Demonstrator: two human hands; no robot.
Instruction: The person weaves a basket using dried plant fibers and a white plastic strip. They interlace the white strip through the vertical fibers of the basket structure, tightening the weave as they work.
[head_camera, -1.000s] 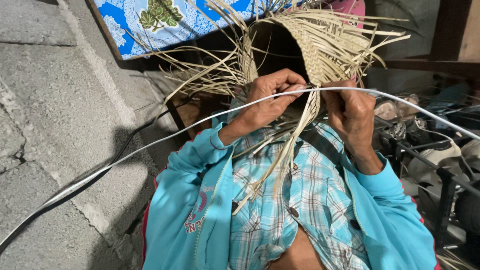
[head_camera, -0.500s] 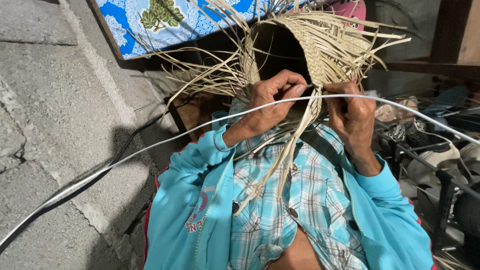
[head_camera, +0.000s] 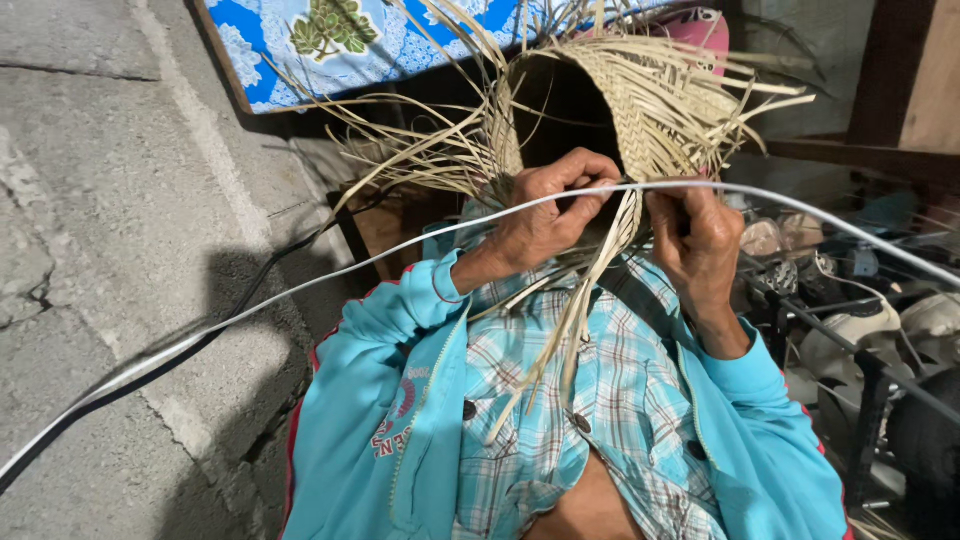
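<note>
1. Our left hand (head_camera: 545, 215) pinches straw strands at the rim of the half-woven straw basket (head_camera: 640, 100), fingers curled tight.
2. Our right hand (head_camera: 700, 240) grips the same rim. Its fingertips are tucked behind the weave, so we can't tell what it pinches.
3. A white cable (head_camera: 300, 285) crosses in front of both hands, blurred, cut off at both edges.
4. The basket's inside is dark. Loose strands (head_camera: 570, 320) hang over our plaid shirt (head_camera: 600, 400).
5. Concrete floor (head_camera: 120, 200) lies to the left; dim clutter (head_camera: 860, 300) crowds the right.
</note>
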